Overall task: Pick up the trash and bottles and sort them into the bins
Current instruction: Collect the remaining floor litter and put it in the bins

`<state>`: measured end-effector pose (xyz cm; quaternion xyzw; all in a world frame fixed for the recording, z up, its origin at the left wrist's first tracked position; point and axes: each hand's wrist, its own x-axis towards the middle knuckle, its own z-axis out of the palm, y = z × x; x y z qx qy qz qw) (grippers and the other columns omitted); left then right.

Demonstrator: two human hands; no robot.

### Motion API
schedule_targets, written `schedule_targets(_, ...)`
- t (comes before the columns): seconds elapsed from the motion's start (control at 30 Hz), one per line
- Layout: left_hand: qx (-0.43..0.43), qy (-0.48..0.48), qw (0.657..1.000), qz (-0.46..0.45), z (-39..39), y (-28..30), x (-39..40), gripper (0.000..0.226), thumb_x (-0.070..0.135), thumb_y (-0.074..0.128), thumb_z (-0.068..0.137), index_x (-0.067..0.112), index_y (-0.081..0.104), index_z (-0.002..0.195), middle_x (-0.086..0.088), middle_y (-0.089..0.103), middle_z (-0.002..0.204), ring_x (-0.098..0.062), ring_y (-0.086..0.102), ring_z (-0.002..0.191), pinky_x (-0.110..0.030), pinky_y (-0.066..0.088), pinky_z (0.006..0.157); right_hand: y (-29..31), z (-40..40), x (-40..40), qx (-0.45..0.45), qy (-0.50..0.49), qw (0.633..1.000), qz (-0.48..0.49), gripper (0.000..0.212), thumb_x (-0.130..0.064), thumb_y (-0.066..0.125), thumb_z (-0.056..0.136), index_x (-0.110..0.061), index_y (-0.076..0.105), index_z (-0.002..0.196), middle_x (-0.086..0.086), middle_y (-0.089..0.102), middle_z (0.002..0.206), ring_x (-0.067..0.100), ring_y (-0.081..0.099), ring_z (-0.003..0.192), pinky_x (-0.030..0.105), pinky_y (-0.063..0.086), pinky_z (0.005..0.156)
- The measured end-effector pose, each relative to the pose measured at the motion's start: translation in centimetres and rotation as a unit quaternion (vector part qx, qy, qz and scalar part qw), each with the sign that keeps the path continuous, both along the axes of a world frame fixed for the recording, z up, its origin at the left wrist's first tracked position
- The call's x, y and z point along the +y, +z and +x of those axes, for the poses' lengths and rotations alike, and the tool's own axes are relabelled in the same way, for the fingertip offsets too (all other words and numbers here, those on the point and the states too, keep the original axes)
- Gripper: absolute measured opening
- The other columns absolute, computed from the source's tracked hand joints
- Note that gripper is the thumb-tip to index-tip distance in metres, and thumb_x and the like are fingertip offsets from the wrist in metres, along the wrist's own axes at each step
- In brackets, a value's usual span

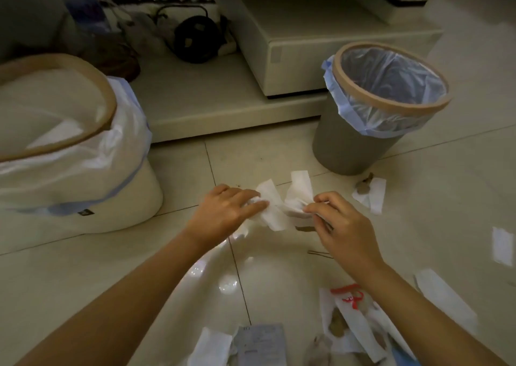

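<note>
On the tiled floor, my left hand (pixel 227 210) pinches one white tissue (pixel 272 206), and my right hand (pixel 335 220) pinches a second white tissue (pixel 300 191) beside it. Both tissues sit low over the floor between the two bins. A white bin (pixel 83 195) with a tan rim and clear liner stands at the left. A grey bin (pixel 349 145) with a tan rim and bluish liner stands at the right, behind my hands. No bottle is in view.
More litter lies around: a tissue with brown scraps (pixel 370 193) by the grey bin, a white strip (pixel 444 295) at the right, a red-printed plastic bag (pixel 351 318) and paper (pixel 261 343) near the bottom edge. A low cream cabinet step (pixel 223 108) runs behind the bins.
</note>
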<state>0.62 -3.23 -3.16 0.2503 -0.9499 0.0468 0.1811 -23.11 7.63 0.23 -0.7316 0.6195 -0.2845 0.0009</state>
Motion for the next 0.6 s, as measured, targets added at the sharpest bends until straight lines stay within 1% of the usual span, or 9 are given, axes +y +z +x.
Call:
schedule_targets(0.07, 0.028, 0.033, 0.999, -0.023, 2.5, 2.9, -0.6, 0.059, 0.019, 0.082, 0.071, 0.021, 0.055, 0.123, -0.011, 0.067, 0.116, -0.026, 0.068, 0.091, -0.038, 0.052, 0.078, 1.1, 2.2, -1.6, 0.0, 0.022, 1.0, -0.022, 0.018, -0.008, 0.069, 0.081, -0.012, 0.07, 0.098, 0.004, 0.063, 0.102, 0.016, 0.063, 0.085, 0.018, 0.053, 0.065)
schedule_targets(0.1, 0.038, 0.049, 0.997, -0.039, 3.8, 4.2, -0.9, 0.056, 0.019, 0.081, 0.073, 0.02, 0.056, 0.123, -0.011, 0.067, 0.116, -0.026, 0.068, 0.091, -0.038, 0.052, 0.077, 1.6, 3.4, -2.5, 0.002, 0.034, 0.999, -0.037, 0.018, -0.007, 0.069, 0.081, -0.012, 0.07, 0.098, 0.004, 0.063, 0.102, 0.016, 0.063, 0.085, 0.02, 0.054, 0.064)
schedule_targets(0.23, 0.061, 0.113, 0.983, -0.13, 9.0, 8.8, -1.2, 0.035, 0.019, 0.068, 0.085, 0.019, 0.065, 0.12, -0.009, 0.067, 0.115, -0.024, 0.067, 0.089, -0.037, 0.05, 0.073, 4.8, 8.3, -5.9, 0.013, 0.081, 0.991, -0.107, 0.017, -0.006, 0.069, 0.081, -0.011, 0.068, 0.097, 0.007, 0.063, 0.1, 0.02, 0.063, 0.081, 0.027, 0.054, 0.057)
schedule_targets(0.3, 0.068, 0.15, 0.97, -0.178, 11.6, 11.0, -1.2, 0.032, 0.02, 0.067, 0.087, 0.018, 0.067, 0.118, -0.008, 0.069, 0.113, -0.024, 0.068, 0.089, -0.037, 0.051, 0.071, 6.9, 10.8, -7.6, 0.026, 0.096, 0.983, -0.153, 0.013, -0.007, 0.065, 0.083, -0.01, 0.067, 0.096, 0.008, 0.063, 0.1, 0.021, 0.063, 0.079, 0.028, 0.054, 0.055)
schedule_targets(0.37, 0.066, 0.19, 0.955, -0.219, 14.3, 12.9, -1.1, 0.032, 0.023, 0.067, 0.088, 0.018, 0.066, 0.119, -0.008, 0.069, 0.112, -0.024, 0.068, 0.086, -0.038, 0.052, 0.068, 9.2, 13.3, -9.1, 0.048, 0.113, 0.97, -0.208, 0.012, -0.009, 0.056, 0.09, -0.009, 0.068, 0.094, 0.01, 0.064, 0.099, 0.023, 0.062, 0.076, 0.032, 0.053, 0.052)
schedule_targets(0.43, 0.048, 0.237, 0.938, -0.249, 16.9, 14.3, -1.3, 0.032, 0.027, 0.062, 0.09, 0.019, 0.065, 0.121, -0.008, 0.068, 0.112, -0.025, 0.068, 0.085, -0.037, 0.053, 0.068, 11.3, 15.7, -10.3, 0.079, 0.142, 0.951, -0.264, 0.025, -0.013, 0.046, 0.097, -0.009, 0.069, 0.091, 0.01, 0.065, 0.097, 0.024, 0.061, 0.073, 0.034, 0.051, 0.051)
schedule_targets(0.47, 0.039, 0.264, 0.93, -0.253, 18.1, 15.0, -1.5, 0.034, 0.029, 0.062, 0.09, 0.019, 0.064, 0.123, -0.008, 0.068, 0.113, -0.026, 0.068, 0.086, -0.037, 0.052, 0.069, 12.2, 16.9, -10.8, 0.096, 0.159, 0.94, -0.285, 0.027, -0.015, 0.045, 0.098, -0.008, 0.07, 0.091, 0.011, 0.066, 0.097, 0.024, 0.062, 0.074, 0.033, 0.052, 0.053)
schedule_targets(0.53, 0.036, 0.324, 0.913, -0.244, 20.1, 15.9, -2.1, 0.038, 0.031, 0.066, 0.087, 0.02, 0.063, 0.124, -0.009, 0.067, 0.114, -0.027, 0.068, 0.087, -0.037, 0.052, 0.07, 13.3, 19.0, -11.9, 0.12, 0.193, 0.923, -0.31, 0.016, -0.014, 0.055, 0.095, -0.008, 0.07, 0.093, 0.012, 0.066, 0.101, 0.025, 0.063, 0.081, 0.034, 0.053, 0.056)
schedule_targets(0.6, 0.037, 0.377, 0.901, -0.211, 21.4, 16.5, -3.1, 0.043, 0.025, 0.073, 0.082, 0.019, 0.061, 0.123, -0.01, 0.068, 0.112, -0.03, 0.068, 0.085, -0.04, 0.054, 0.07, 14.0, 20.9, -13.1, 0.13, 0.219, 0.91, -0.328, 0.007, -0.011, 0.064, 0.089, -0.009, 0.069, 0.093, 0.013, 0.066, 0.103, 0.027, 0.063, 0.084, 0.036, 0.053, 0.056)
